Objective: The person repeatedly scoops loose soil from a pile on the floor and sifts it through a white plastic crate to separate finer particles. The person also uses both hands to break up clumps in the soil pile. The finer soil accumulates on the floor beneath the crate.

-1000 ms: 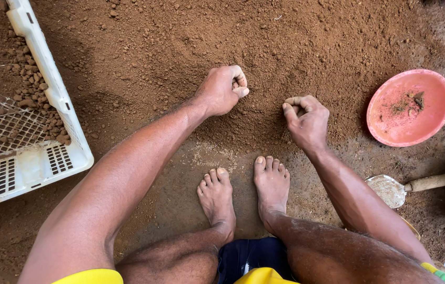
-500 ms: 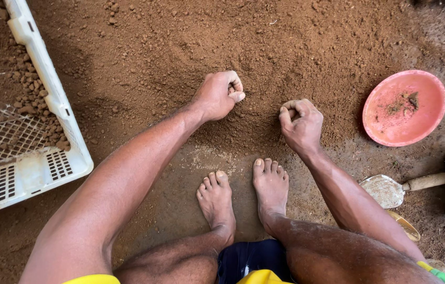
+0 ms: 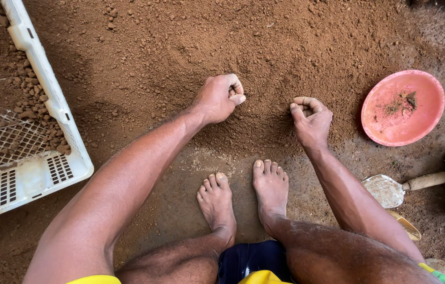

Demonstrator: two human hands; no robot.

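Left hand (image 3: 220, 97), right hand (image 3: 311, 118): each grip curled tight, pressed into loose soil (image 3: 264, 52); contents unseen. Pink bowl (image 3: 402, 108) near-empty, most soil unworked.

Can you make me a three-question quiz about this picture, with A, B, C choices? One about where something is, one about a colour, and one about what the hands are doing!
1. Where is the crate?
A. On the person's left
B. On the person's right
C. Between the feet

2. What colour is the bowl?
A. Blue
B. Pink
C. Green

3. How are the hands?
A. Flat and open
B. Holding the trowel
C. Closed into fists on the soil

Answers:
1. A, the white crate lies at the left edge, beyond the left hand.
2. B, the round bowl past the right hand is pink.
3. C, both hands have curled fingers and rest on the soil; the trowel lies untouched.
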